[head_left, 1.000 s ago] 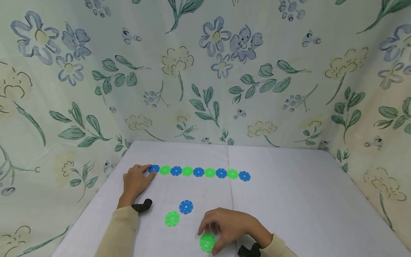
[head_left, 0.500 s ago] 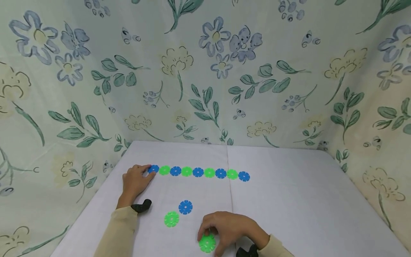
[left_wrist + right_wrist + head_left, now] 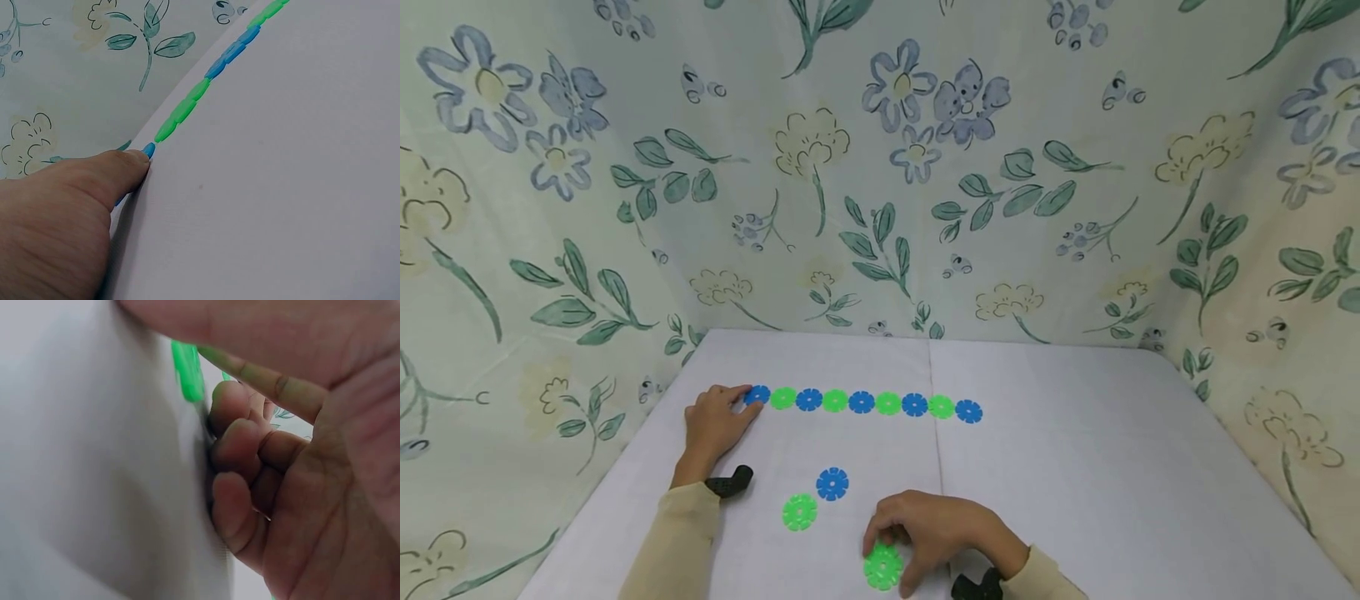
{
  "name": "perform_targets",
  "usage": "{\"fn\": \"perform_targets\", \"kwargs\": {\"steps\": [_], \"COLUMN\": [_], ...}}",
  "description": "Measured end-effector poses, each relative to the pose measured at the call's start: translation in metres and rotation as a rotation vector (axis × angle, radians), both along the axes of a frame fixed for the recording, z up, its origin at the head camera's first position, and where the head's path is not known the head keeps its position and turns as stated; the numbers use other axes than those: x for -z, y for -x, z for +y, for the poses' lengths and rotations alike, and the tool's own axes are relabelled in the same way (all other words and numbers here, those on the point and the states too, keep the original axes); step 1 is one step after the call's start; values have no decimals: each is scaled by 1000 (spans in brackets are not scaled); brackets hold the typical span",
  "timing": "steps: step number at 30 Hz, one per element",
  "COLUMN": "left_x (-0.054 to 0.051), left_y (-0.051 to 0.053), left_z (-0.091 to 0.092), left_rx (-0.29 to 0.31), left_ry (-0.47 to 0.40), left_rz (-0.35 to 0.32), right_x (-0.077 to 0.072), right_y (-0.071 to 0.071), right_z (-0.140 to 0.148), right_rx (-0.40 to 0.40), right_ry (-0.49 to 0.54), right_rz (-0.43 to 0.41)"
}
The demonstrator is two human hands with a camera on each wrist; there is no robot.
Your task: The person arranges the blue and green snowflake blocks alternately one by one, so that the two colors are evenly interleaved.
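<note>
A chain of several notched plastic interlocking discs (image 3: 861,402), alternating blue and green, lies across the far part of the table. At its left end my left hand (image 3: 711,423) holds the blue interlocking disc (image 3: 757,394) between thumb and fingers. In the left wrist view the thumb covers most of this blue disc (image 3: 149,150). Close to the front edge of the picture, my right hand (image 3: 928,533) curls round a loose green interlocking disc (image 3: 882,567), thumb on one side and fingers on the other. The right wrist view shows only part of this green disc (image 3: 189,372).
A single blue disc (image 3: 832,483) and another green disc (image 3: 800,512) lie loose between the chain and the right hand. White cloth with a crease covers the table (image 3: 1075,467). Floral fabric (image 3: 880,167) hangs behind and on both sides.
The right hand's fingers and thumb have shifted slightly around the loose green disc, which stays in nearly the same place. The left hand and the chain keep their positions.
</note>
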State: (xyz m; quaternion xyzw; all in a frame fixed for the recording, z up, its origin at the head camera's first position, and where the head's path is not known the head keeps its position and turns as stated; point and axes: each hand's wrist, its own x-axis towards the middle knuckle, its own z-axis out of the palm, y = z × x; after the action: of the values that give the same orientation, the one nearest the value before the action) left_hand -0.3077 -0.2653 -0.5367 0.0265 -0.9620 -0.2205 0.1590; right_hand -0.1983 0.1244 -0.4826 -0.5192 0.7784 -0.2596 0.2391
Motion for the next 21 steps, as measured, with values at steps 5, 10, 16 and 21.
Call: {"fn": "perform_targets", "kwargs": {"steps": [5,10,16,21], "left_x": [-1,0,1,0], "left_y": [0,1,1,0], "left_z": [0,0,0,0], "left_rx": [1,2,2,-6], "left_ry": [1,-1,4,5], "left_rz": [4,5,8,-3], "right_x": [1,3,3,2], "right_y": [1,2,2,0], "right_z": [-1,-1,-2,-3], "right_rx": [-6,3,19,41], "right_ry": [19,21,19,14], "right_rz": [20,8,-3,-32]}}
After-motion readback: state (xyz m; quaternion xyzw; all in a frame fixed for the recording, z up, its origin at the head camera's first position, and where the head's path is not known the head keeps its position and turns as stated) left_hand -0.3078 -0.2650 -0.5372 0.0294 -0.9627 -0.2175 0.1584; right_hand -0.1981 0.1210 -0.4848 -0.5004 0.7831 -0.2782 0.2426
